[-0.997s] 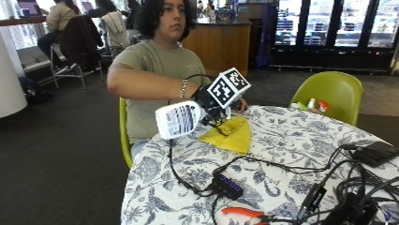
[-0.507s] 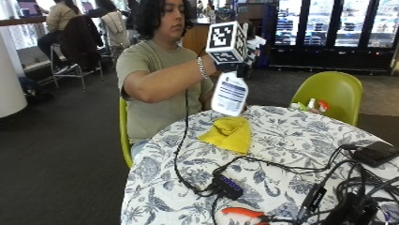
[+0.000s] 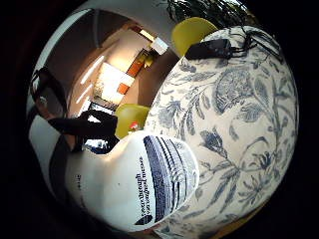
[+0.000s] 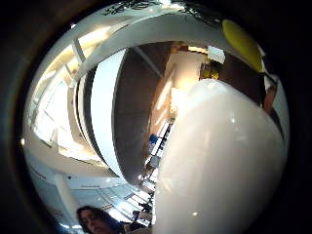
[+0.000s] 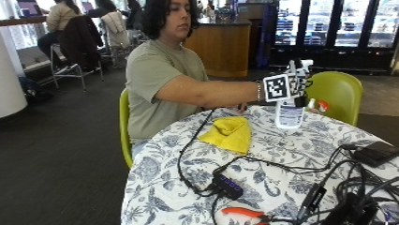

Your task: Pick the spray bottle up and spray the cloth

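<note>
In the outside view my gloved right hand (image 5: 298, 84) grips the top of the white spray bottle (image 5: 289, 114). The bottle is upright, to the right of the yellow cloth (image 5: 231, 133), with its base at or just above the floral tablecloth (image 5: 280, 154); I cannot tell if it touches. The cloth lies crumpled near the table's far edge, in front of the person. In the little finger side palm view the bottle's printed label (image 3: 149, 186) is close to the palm over the tablecloth (image 3: 239, 124). The bottle's white body (image 4: 219, 161) fills much of the thumb side palm view.
Black cables and a black hub (image 5: 227, 186) lie across the near part of the table. Orange-handled pliers (image 5: 243, 213) sit at the front edge, and a black box (image 5: 377, 152) at the right. A green chair (image 5: 336, 93) stands behind the bottle.
The hand lifted the bottle from a tilt over the cloth to upright, then carried it right and down to beside the cloth. The cloth has not moved.
</note>
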A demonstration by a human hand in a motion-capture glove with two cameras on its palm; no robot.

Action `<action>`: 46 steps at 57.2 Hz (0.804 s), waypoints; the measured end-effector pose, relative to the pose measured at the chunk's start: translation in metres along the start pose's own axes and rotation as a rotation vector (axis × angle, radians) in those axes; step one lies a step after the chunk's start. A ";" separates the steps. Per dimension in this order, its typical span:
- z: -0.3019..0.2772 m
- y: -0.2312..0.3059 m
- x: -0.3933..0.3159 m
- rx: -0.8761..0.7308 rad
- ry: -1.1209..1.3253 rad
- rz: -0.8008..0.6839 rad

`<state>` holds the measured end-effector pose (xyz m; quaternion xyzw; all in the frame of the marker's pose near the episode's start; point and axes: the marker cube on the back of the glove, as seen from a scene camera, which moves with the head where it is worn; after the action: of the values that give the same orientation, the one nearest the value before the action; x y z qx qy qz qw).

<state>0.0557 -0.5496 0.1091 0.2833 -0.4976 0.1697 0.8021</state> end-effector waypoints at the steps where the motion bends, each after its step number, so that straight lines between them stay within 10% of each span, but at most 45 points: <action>1: 0.001 -0.001 0.000 -0.001 0.007 -0.006; 27: 0.006 0.001 0.000 -0.026 0.079 -0.020; 46: -0.108 0.075 0.027 -0.605 0.373 -0.101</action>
<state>0.1022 -0.4239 0.1174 0.0211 -0.3556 0.0237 0.9341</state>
